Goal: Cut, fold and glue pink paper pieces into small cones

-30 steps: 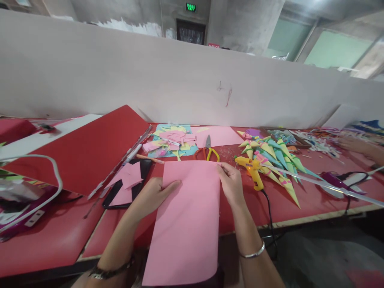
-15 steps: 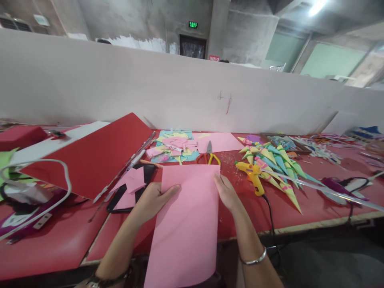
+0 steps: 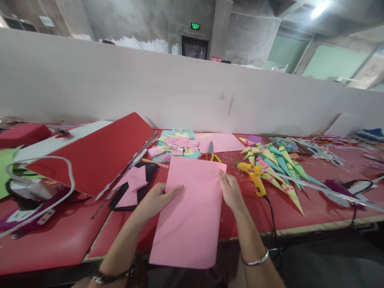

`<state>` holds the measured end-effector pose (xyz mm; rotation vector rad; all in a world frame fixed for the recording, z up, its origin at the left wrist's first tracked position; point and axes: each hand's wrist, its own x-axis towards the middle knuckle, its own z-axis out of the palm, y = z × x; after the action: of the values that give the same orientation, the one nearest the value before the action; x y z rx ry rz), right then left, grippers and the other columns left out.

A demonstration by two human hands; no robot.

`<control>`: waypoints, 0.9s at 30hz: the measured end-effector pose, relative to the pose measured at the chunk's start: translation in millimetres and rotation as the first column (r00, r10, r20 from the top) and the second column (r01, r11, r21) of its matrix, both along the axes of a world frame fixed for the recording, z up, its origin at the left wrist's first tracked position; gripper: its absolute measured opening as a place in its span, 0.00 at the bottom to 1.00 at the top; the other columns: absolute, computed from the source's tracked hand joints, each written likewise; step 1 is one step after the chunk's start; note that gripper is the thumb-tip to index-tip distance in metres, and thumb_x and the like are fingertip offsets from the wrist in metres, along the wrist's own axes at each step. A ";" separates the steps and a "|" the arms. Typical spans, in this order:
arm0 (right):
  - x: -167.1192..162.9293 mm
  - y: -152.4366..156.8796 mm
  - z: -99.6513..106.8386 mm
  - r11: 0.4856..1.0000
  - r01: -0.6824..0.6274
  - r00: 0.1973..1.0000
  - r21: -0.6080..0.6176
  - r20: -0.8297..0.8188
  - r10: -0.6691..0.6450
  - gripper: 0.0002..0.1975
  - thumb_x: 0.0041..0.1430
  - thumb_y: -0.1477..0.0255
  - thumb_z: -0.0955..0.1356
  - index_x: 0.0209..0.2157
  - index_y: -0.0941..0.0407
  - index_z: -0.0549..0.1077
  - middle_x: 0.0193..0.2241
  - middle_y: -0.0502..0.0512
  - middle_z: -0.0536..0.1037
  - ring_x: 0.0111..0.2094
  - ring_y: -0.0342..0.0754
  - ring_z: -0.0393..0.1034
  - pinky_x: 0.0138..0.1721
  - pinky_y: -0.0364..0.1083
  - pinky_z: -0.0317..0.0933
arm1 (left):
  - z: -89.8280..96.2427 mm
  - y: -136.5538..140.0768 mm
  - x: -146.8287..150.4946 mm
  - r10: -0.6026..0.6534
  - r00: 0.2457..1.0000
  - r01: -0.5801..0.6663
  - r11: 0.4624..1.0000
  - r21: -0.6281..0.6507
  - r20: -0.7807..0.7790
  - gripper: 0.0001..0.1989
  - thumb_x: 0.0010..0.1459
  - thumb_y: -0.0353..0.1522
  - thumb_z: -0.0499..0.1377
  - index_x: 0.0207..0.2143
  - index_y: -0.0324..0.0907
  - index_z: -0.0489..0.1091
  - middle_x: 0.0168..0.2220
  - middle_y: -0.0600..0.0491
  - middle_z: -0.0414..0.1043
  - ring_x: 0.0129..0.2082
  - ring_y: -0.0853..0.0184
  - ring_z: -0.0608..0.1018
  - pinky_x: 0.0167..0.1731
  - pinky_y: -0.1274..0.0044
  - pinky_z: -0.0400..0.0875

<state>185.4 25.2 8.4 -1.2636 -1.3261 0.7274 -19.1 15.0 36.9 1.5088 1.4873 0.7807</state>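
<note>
A sheet of pink paper (image 3: 192,216) is held up over the table's front edge, its far edge tipped slightly to the right. My left hand (image 3: 160,198) grips its left side, thumb on top and fingers hidden beneath. At the upper right edge, my right hand (image 3: 230,190) pinches the paper near the corner. Just beyond the sheet lie scissors (image 3: 211,150) with red and yellow handles, partly covered by the paper. To the right rests a yellow hot glue gun (image 3: 253,174) with a long clear glue stick in its back.
Several yellow, blue and green paper cones (image 3: 276,160) lie right of centre. Pink cut pieces rest on a black tray (image 3: 150,176). Paper scraps (image 3: 177,144) sit at the back. A red board (image 3: 102,156) leans at left, near a purple power strip (image 3: 39,214). A white partition (image 3: 180,92) stands behind.
The pink paper has moved up and away from me, and its near edge now shows. Its far edge has tilted and shifted right. Both hands still hold it.
</note>
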 end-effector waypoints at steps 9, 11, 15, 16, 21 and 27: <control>-3.0 2.0 -10.2 0.974 -0.180 0.941 -0.137 -0.312 0.130 0.20 0.50 0.53 0.63 0.25 0.57 0.70 0.24 0.51 0.70 0.30 0.46 0.63 0.32 0.43 0.59 | 1.6 1.7 -0.3 0.050 0.992 -0.039 0.994 0.101 -0.116 0.24 0.46 0.50 0.51 0.12 0.42 0.52 0.12 0.60 0.48 0.14 0.75 0.56 0.14 0.80 0.46; -2.6 0.0 -11.3 0.968 -0.154 0.958 -0.196 -0.270 0.097 0.20 0.49 0.53 0.64 0.25 0.57 0.70 0.24 0.51 0.70 0.30 0.46 0.63 0.31 0.43 0.59 | 3.5 2.3 -0.4 0.087 0.986 -0.069 0.990 0.127 -0.145 0.24 0.45 0.50 0.51 0.12 0.43 0.48 0.12 0.61 0.45 0.13 0.75 0.53 0.14 0.80 0.43; 0.6 -1.7 -9.2 0.980 -0.096 0.987 -0.175 -0.146 0.071 0.22 0.49 0.52 0.64 0.17 0.56 0.62 0.17 0.47 0.61 0.23 0.42 0.56 0.22 0.41 0.53 | 5.3 3.0 0.8 0.102 0.980 -0.078 0.987 0.143 -0.173 0.24 0.45 0.50 0.51 0.13 0.43 0.46 0.13 0.60 0.43 0.14 0.76 0.52 0.14 0.80 0.41; 1.2 -1.3 -8.2 0.982 -0.108 0.988 -0.157 -0.123 0.089 0.23 0.49 0.52 0.63 0.16 0.55 0.59 0.16 0.46 0.58 0.21 0.41 0.53 0.20 0.40 0.50 | 5.4 3.2 1.1 0.099 0.980 -0.074 0.987 0.146 -0.171 0.24 0.45 0.50 0.50 0.13 0.43 0.46 0.13 0.60 0.43 0.14 0.76 0.52 0.14 0.80 0.41; -1.0 0.3 -5.9 0.976 -0.184 0.981 -0.121 -0.088 0.174 0.25 0.50 0.50 0.61 0.15 0.54 0.51 0.14 0.43 0.49 0.18 0.38 0.44 0.17 0.40 0.41 | 6.2 3.4 0.6 0.103 0.978 -0.077 0.986 0.146 -0.181 0.24 0.45 0.51 0.49 0.13 0.43 0.45 0.13 0.60 0.44 0.14 0.75 0.53 0.14 0.80 0.42; -3.5 -2.4 -10.4 0.952 -0.221 0.961 -0.214 -0.216 0.175 0.22 0.46 0.50 0.65 0.21 0.57 0.64 0.19 0.48 0.63 0.25 0.42 0.58 0.24 0.40 0.54 | 6.9 3.7 -4.4 0.130 0.965 -0.099 0.985 0.141 -0.229 0.25 0.44 0.52 0.49 0.12 0.43 0.47 0.12 0.59 0.47 0.13 0.74 0.55 0.14 0.80 0.45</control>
<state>181.9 22.8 -2.0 -1.2176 -1.2424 1.1517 -23.5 18.7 43.8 1.6706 1.7430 0.7979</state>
